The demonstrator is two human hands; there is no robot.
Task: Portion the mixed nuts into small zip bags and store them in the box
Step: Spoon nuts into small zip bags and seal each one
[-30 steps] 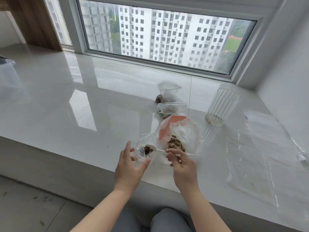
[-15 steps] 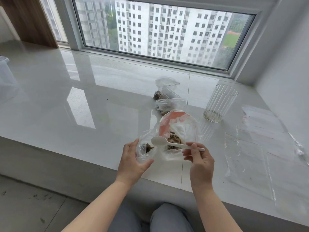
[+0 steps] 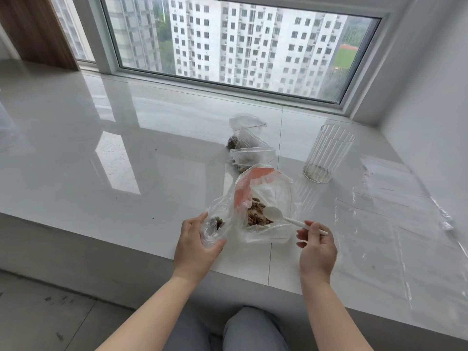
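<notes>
Two small clear zip bags with nuts in them [image 3: 249, 150] already lie on the glossy white stone sill [image 3: 101, 153], just behind the large clear plastic bag with an orange-red patch [image 3: 263, 201], which sits open and holds a heap of brown mixed nuts [image 3: 255, 215]. A third portion is under way, so the task looks partly done: more scooping, sealing and boxing remain, and flat empty clear bags [image 3: 395, 224] wait on the right. No storage box can be made out clearly. The left hand [image 3: 196, 245] curls its fingers and thumb round a small clear zip bag [image 3: 215, 224], keeping its mouth open beside the big bag; a few nuts sit inside. The right hand [image 3: 316, 247] pinches the handle end of a white plastic spoon [image 3: 281, 216], whose empty bowl hovers over the nut heap. A ribbed clear tumbler [image 3: 326, 153] stands further back.
</notes>
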